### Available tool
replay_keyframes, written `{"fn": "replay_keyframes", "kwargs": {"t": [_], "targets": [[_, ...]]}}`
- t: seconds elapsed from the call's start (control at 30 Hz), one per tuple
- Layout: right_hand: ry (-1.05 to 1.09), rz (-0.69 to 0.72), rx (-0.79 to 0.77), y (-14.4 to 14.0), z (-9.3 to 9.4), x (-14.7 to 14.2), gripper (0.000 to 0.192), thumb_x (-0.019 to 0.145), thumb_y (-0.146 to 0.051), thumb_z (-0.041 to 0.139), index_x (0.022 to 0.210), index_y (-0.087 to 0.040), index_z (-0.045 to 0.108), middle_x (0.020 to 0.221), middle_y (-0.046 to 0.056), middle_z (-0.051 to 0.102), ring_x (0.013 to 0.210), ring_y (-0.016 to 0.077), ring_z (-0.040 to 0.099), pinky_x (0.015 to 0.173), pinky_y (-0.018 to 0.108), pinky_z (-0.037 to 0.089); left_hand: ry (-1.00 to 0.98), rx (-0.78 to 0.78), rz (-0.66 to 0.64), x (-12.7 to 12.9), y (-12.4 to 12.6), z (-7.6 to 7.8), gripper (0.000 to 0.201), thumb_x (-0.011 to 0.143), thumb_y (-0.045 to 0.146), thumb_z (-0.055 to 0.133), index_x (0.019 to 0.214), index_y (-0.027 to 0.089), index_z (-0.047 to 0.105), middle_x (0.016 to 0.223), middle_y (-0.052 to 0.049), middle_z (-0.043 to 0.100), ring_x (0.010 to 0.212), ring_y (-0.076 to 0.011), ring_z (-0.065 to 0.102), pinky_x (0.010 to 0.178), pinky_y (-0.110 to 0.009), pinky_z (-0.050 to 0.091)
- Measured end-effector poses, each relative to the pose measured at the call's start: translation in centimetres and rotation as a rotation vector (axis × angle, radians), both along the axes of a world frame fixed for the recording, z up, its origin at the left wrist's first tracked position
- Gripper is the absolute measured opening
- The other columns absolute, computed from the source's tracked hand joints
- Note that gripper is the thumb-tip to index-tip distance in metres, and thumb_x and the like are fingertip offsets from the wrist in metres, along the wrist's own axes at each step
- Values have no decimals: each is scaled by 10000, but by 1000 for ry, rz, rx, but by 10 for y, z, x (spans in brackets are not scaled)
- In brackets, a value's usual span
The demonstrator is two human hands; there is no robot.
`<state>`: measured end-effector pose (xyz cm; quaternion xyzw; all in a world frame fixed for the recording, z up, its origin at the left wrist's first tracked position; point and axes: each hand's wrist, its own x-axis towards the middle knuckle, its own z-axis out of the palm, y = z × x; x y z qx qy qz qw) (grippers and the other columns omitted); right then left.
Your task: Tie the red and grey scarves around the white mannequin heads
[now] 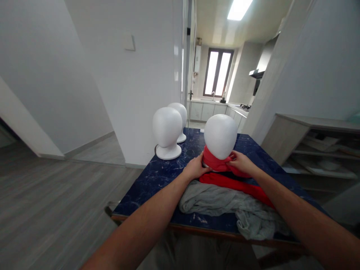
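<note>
red scarf, grey cloth, white mannequin heads, dark blue marbled table.

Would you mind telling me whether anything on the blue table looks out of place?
The grey cloth lies crumpled, one end drooping over the near edge of the table. Otherwise nothing stands out.
</note>
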<state>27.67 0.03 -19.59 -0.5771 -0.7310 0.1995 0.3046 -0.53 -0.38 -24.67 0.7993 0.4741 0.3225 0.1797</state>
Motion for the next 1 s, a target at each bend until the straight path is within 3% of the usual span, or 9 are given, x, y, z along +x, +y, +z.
{"fn": "replay_keyframes", "kwargs": {"t": [0.1,0.3,0.47,0.67,0.8,1.0], "targets": [[76,53,-97,-5,5,5,296,722,-408,783,903,-203,669,813,19,727,679,166,622,569,242,449,35,1,43,1,2,-4,1071,795,603,842,1669,229,349,1491,-155,650,1312,-359,666,1069,-407,522],[132,130,-237,-39,21,23,470,711,-624,795,745,-224,550,619,-41,567,584,137,514,517,238,346,36,-1,36,0,5,-6,1070,783,603,854,1659,220,374,1529,-169,617,1358,-362,635,1096,-396,494],[89,145,-208,-75,31,32,496,766,-666,763,757,-221,545,627,-48,542,576,128,477,538,245,321,23,-15,71,0,10,-10,1068,760,565,885,1644,213,402,1519,-178,624,1357,-362,638,1099,-393,492],[-50,135,-59,-128,46,50,437,852,-587,740,743,-207,554,660,-47,499,643,131,431,579,244,326,24,-33,67,1,12,-9,1077,759,611,869,1637,193,405,1526,-209,609,1363,-385,632,1095,-417,497],[8,91,-132,-170,59,82,491,832,-627,772,749,-209,530,691,-47,488,650,131,425,578,240,337,25,-49,63,0,6,-2,1079,759,648,855,1639,231,390,1481,-188,653,1310,-391,668,1052,-419,518],[261,-23,-307,-234,76,147,453,791,-619,832,783,-232,596,779,14,586,709,191,558,613,287,453,-35,-53,51,1,6,-1,1003,729,571,894,1574,242,465,1387,-164,713,1240,-391,701,1009,-417,534]]}}
